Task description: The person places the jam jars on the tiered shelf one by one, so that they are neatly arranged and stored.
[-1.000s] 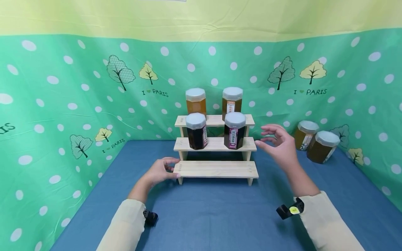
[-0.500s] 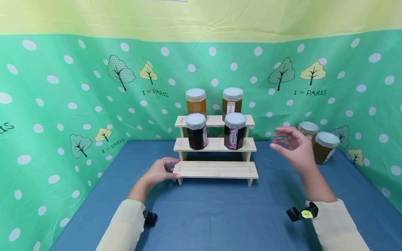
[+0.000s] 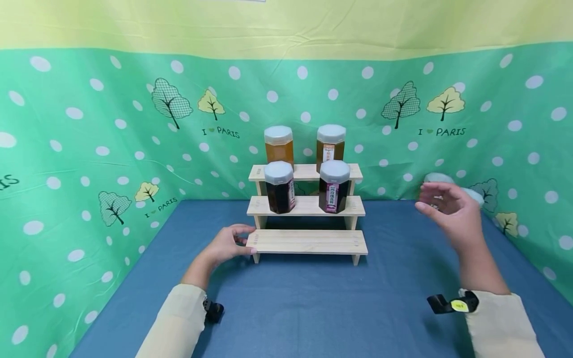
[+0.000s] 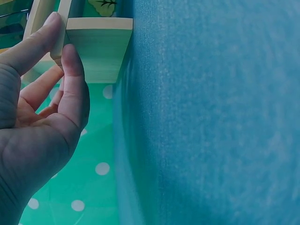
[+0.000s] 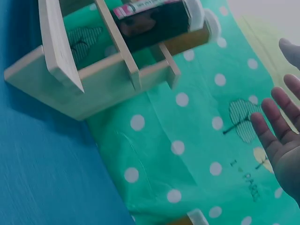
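Two honey-brown jars stand just beyond the right hand, which screens most of them from the head camera: the back jar's lid peeps over its fingers and the other jar's lid shows beyond its knuckles. That hand is spread in a loose curve, thumb apart from the fingers, with nothing in its grasp. Well to its left is the three-tier wooden stand, upright on the blue counter. The left hand pinches the near end of its bottom shelf, thumb at the front edge. Up and to the right of this hand, two dark jars stand on the middle shelf, a left one and a right one; on the top shelf behind them are an amber jar and a browner jar. A green dotted cloth hangs behind everything. The left wrist view alone shows the board's end between thumb and forefinger, beside the stand's side support. The right wrist view adds the opposite side panel and a sliver of a white-lidded jar, apart from the fingers.
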A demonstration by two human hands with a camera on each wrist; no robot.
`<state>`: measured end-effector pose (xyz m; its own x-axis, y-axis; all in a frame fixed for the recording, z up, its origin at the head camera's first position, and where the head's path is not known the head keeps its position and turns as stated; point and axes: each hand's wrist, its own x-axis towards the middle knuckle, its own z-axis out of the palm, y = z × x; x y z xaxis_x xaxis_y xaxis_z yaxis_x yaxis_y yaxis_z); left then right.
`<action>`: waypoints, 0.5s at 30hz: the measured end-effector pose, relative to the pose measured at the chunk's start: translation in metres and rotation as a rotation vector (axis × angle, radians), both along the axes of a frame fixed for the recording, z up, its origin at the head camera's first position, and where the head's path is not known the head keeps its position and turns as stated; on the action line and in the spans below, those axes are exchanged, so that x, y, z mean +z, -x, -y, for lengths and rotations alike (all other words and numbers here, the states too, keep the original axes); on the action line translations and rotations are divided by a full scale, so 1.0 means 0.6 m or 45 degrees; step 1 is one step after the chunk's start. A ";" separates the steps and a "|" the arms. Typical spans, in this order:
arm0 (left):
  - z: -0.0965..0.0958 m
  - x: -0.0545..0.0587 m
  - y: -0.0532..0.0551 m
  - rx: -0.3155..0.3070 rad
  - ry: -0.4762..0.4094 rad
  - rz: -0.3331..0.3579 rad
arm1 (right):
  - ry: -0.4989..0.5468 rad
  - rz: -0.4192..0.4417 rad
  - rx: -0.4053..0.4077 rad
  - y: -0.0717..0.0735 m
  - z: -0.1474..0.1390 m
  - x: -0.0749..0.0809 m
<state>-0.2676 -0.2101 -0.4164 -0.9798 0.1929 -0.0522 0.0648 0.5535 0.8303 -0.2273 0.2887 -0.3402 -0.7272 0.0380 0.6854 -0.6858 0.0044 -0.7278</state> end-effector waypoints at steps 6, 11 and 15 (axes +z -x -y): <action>0.001 -0.002 0.003 0.003 0.000 0.001 | 0.048 -0.016 -0.037 0.001 -0.028 -0.006; 0.002 -0.003 0.003 -0.003 0.001 -0.005 | 0.038 0.027 -0.268 -0.001 -0.041 -0.007; 0.001 -0.002 0.003 -0.001 0.001 -0.002 | 0.035 0.065 -0.481 -0.002 -0.049 -0.008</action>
